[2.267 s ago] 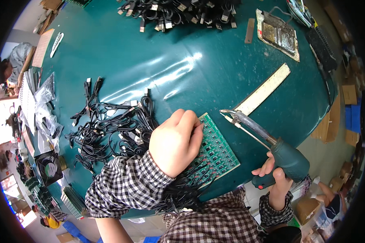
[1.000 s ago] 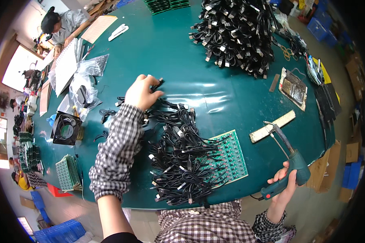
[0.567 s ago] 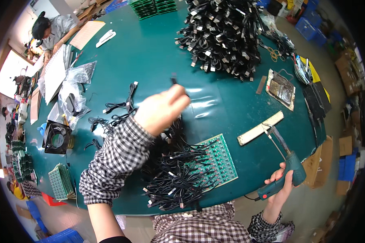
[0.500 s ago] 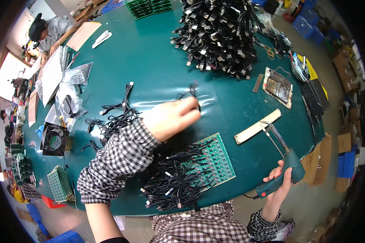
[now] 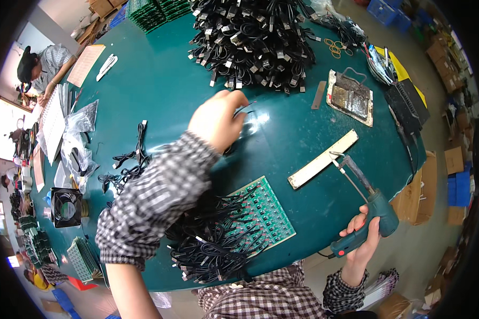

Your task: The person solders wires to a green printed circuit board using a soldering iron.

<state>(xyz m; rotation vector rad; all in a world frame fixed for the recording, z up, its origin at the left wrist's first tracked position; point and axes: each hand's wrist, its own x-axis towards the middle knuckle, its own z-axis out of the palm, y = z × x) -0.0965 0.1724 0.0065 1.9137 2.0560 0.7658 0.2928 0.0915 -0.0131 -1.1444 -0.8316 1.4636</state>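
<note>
My left hand is over the middle of the table, its fingers closed round a thin black USB cable whose wire end sticks out past the fingertips. In my right hand is a green soldering gun with its metal tip pointing up and left. That tip is close to a long pale strip lying on the table. Nearest my body lies a green circuit board panel, with many black cables fanned over its left side. Behind my left hand rises a large heap of black USB cables.
Left of my sleeve lie loose cables, a small fan and stacked green boards. To the right are a soldering stand, a metal strip and a black box. Another person sits at the far left.
My left hand has moved up and slightly left, toward the cable heap, with the cable in it. My view has shifted a little; the right hand still grips the soldering gun.
</note>
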